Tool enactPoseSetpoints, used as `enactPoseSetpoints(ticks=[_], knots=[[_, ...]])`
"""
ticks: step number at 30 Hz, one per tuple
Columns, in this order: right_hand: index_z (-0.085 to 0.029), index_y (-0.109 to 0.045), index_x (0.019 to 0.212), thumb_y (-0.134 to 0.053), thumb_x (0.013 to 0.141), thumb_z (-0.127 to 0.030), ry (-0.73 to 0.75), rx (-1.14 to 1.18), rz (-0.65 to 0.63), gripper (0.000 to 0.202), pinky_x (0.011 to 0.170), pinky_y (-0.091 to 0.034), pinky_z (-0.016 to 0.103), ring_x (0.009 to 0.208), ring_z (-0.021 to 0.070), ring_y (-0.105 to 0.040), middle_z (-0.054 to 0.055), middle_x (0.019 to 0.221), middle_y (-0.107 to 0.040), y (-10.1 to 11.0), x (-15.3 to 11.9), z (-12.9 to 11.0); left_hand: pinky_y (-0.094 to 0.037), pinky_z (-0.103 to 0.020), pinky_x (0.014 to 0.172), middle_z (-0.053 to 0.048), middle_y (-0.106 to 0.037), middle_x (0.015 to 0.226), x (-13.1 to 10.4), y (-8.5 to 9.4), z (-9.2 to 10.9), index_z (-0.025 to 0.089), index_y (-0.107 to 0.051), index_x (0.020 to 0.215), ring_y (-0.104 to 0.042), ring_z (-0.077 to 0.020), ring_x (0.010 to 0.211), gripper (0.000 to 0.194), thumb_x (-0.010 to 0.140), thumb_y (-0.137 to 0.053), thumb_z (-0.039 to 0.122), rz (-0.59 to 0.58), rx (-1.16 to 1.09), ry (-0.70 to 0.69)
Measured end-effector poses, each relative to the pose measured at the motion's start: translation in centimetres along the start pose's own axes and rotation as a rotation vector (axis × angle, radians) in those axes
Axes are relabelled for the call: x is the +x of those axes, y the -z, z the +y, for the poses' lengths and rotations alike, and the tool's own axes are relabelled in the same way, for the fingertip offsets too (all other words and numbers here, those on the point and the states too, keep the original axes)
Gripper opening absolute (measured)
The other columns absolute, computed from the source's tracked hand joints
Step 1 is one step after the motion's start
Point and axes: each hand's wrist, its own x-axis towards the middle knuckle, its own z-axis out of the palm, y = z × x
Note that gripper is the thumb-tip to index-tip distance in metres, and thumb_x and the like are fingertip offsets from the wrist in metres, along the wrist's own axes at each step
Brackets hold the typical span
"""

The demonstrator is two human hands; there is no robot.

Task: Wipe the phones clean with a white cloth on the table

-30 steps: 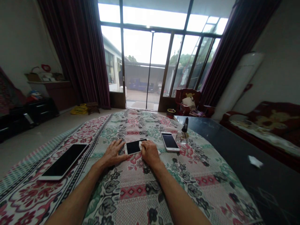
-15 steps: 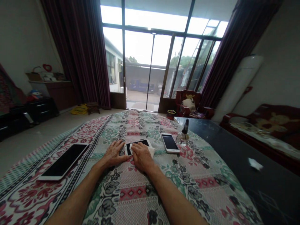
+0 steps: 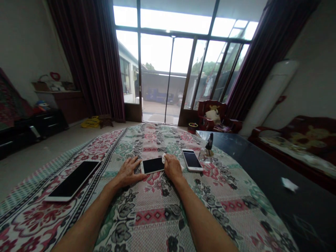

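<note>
A white phone with a black screen (image 3: 152,165) lies crosswise on the flowered tablecloth (image 3: 152,196). At its left end, my left hand (image 3: 128,172) rests with the fingers and thumb apart, touching the edge. My right hand (image 3: 172,168) is closed round a white cloth (image 3: 164,158) at the phone's right end; part of the cloth shows beyond the fingers. Another white phone (image 3: 192,160) lies just right of that hand. Farther left is a large white tablet (image 3: 73,181), its dark screen facing up.
A clear bottle with a black spray top (image 3: 209,145) stands beyond the right phone. A crumpled white piece (image 3: 289,184) lies on the dark table (image 3: 265,168) at the right. Behind are a wooden chair (image 3: 212,113) and glass doors (image 3: 165,80).
My right hand has slid right with the cloth, from the middle of the phone to its right end, uncovering most of the screen. My left hand has stayed at the left end.
</note>
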Motion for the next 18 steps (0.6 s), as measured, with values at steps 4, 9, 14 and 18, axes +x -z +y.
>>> enactPoseSetpoints(ticks=[4,9,14,18], knots=[[-0.018,-0.065,0.104,-0.041,0.09,-0.01,-0.026,0.002,0.024,0.029,0.087,-0.037,0.028,0.103,0.0201,-0.055,0.008,0.108,-0.067,0.2,-0.1,0.5,-0.025,-0.048,0.112,-0.012,-0.034,0.15,0.0,0.1,0.1,0.02,-0.045,0.139,-0.025,-0.0363,0.139,0.08,0.073,-0.061,0.062,-0.014,0.012,-0.015],[-0.023,-0.065,0.108,-0.045,0.09,-0.012,0.248,0.059,-0.029,0.029,0.094,-0.035,0.029,0.113,0.0189,-0.05,0.002,0.121,-0.063,-0.2,-0.2,0.1,-0.025,-0.048,0.112,-0.009,-0.036,0.15,-0.1,0.2,0.2,0.024,-0.046,0.138,-0.026,-0.0351,0.139,0.077,0.073,-0.062,0.062,-0.004,0.01,-0.014],[-0.021,-0.065,0.109,-0.044,0.09,-0.012,0.193,0.059,0.001,0.03,0.093,-0.036,0.029,0.109,0.0193,-0.052,0.004,0.118,-0.065,-0.7,0.0,-0.3,-0.024,-0.049,0.112,-0.011,-0.036,0.149,-0.2,0.6,0.7,0.022,-0.047,0.137,-0.026,-0.0361,0.139,0.077,0.072,-0.063,0.06,-0.023,0.011,0.007],[-0.02,-0.066,0.104,-0.042,0.089,-0.01,0.063,0.05,0.033,0.03,0.09,-0.037,0.028,0.104,0.0192,-0.054,0.007,0.109,-0.067,-0.8,0.4,0.3,-0.024,-0.05,0.112,-0.011,-0.037,0.149,-0.1,0.7,0.7,0.023,-0.047,0.136,-0.026,-0.0368,0.139,0.076,0.072,-0.063,0.06,-0.022,0.003,0.001]])
